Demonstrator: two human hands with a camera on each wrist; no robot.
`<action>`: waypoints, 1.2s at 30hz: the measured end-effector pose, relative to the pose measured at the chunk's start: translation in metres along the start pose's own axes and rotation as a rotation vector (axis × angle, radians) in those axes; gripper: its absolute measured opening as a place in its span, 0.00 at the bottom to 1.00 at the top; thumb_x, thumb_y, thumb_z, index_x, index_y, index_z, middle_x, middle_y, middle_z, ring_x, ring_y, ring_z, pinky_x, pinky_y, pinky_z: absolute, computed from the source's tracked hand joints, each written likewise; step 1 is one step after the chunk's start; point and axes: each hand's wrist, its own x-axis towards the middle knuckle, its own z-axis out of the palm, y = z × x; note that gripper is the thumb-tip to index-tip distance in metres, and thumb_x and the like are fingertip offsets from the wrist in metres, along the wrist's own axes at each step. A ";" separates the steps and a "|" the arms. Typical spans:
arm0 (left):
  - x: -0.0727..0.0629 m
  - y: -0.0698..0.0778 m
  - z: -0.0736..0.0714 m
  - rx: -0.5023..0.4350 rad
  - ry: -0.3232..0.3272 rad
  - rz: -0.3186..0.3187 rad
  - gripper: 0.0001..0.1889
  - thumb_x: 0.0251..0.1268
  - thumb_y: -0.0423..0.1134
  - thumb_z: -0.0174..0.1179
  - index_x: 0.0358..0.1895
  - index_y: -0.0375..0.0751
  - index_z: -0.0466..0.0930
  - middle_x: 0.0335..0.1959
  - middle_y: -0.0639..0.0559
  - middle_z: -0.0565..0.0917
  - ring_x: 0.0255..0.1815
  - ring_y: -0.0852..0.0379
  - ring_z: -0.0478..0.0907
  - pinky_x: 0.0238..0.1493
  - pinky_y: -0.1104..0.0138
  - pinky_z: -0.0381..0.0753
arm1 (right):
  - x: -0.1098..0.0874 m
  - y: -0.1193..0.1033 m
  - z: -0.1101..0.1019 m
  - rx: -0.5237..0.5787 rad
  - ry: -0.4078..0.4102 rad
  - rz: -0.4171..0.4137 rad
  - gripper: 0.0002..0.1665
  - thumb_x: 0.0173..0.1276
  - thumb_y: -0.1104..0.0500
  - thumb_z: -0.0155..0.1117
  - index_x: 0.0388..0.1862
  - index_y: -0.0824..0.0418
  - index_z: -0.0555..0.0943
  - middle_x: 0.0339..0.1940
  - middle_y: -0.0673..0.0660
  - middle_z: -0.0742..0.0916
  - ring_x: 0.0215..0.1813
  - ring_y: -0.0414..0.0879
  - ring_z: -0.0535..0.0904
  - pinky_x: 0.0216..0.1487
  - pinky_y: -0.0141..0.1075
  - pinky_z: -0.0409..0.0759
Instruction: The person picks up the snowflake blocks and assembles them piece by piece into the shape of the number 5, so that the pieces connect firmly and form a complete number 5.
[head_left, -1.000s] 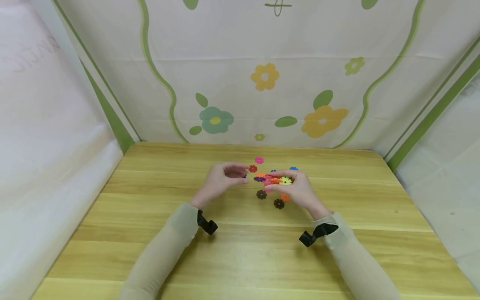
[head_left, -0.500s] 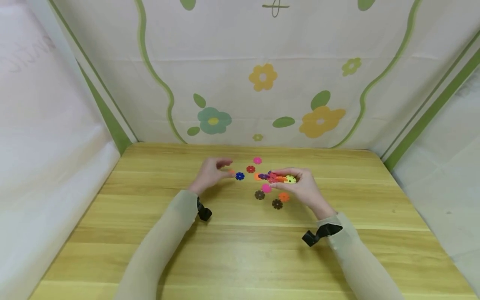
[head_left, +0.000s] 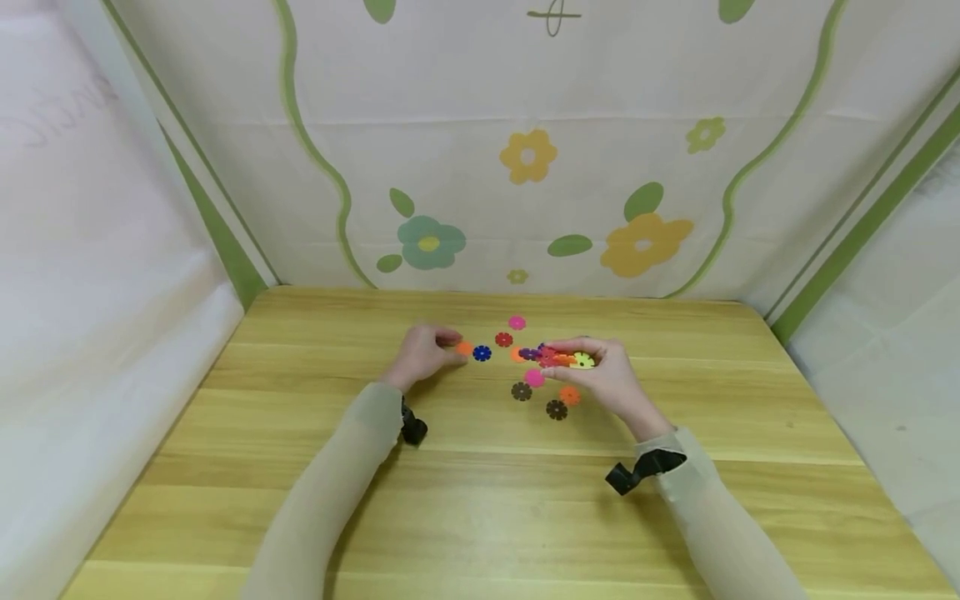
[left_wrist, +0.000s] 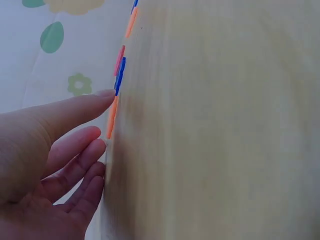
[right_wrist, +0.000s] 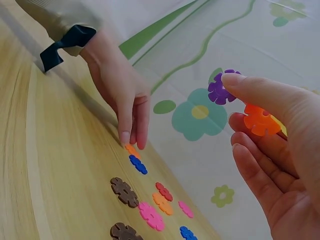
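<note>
In the head view, seen from above: two bare hands over a wood-grain table (head_left: 465,517), just below the middle of the frame. Left hand (head_left: 422,357), left of centre: thumb and fingertips drawn to a narrow gap about an orange disc (head_left: 465,348), with a blue disc (head_left: 482,353) just beside it; impossible to tell whether pinching or only straddling. Right hand (head_left: 611,373), right of centre: thumb and forefinger pinching a small cluster of joined discs (head_left: 553,358) in purple, red, orange and yellow, held up off the wood; other fingers loosely curved in the right wrist view.

Between the hands, near the centre: a red disc (head_left: 503,340), with a pink disc (head_left: 517,322) above it. Below: a second pink disc (head_left: 534,377) and a brown disc (head_left: 521,391). Lower still: a second brown disc (head_left: 557,409) beside another orange disc (head_left: 570,395).

By look, thin notched plastic: probably very light, fairly stiff, a little slick, not easily broken. Lying flat, likely awkward to pick up; best taken by opposite rims, thumb against fingertip. For the cluster, best gripped across the middle pieces, gently, to avoid twisting the slotted joints apart.
</note>
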 end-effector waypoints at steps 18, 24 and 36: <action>0.004 0.005 0.004 0.057 -0.003 0.012 0.12 0.63 0.38 0.74 0.48 0.40 0.88 0.45 0.50 0.86 0.49 0.50 0.79 0.54 0.57 0.79 | -0.001 0.001 -0.002 0.008 -0.006 0.006 0.25 0.55 0.49 0.84 0.52 0.53 0.90 0.50 0.51 0.89 0.59 0.49 0.77 0.62 0.52 0.71; 0.002 0.004 0.003 0.005 -0.003 0.025 0.17 0.61 0.35 0.74 0.53 0.39 0.86 0.43 0.50 0.85 0.45 0.51 0.79 0.49 0.58 0.79 | -0.002 0.001 -0.001 0.009 -0.008 0.010 0.25 0.55 0.49 0.84 0.52 0.53 0.89 0.52 0.50 0.89 0.60 0.48 0.77 0.64 0.53 0.69; -0.006 0.010 -0.008 0.082 -0.042 -0.055 0.17 0.61 0.38 0.74 0.51 0.35 0.86 0.46 0.45 0.85 0.48 0.48 0.79 0.53 0.56 0.79 | -0.001 0.004 -0.002 0.006 -0.012 0.017 0.26 0.56 0.48 0.83 0.53 0.52 0.89 0.51 0.50 0.89 0.59 0.49 0.77 0.60 0.52 0.72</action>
